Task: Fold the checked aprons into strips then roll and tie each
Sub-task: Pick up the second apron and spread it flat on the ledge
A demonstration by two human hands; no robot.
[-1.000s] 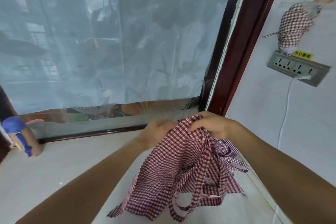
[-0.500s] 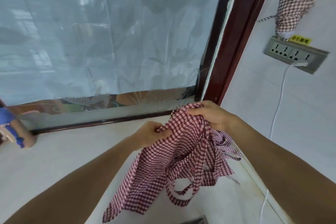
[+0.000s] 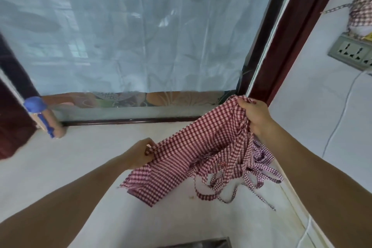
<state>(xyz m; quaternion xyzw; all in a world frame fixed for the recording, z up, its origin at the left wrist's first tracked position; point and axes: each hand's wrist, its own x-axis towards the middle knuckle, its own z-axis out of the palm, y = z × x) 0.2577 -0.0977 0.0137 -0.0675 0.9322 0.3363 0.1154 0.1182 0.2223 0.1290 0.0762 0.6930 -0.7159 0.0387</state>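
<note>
Pinching one edge of the checked apron (image 3: 203,147) with curled left hand (image 3: 138,154) fingers. Gripping its bunched top with the right hand (image 3: 255,116), fingers closed, straps (image 3: 241,185) dangling above the tabletop (image 3: 80,159).

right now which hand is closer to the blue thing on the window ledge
Left. The left hand pinches the checked apron's lower edge near mid-frame, on the blue object's side. The right hand grips the apron's upper end over by the dark red window frame, much farther off.
</note>
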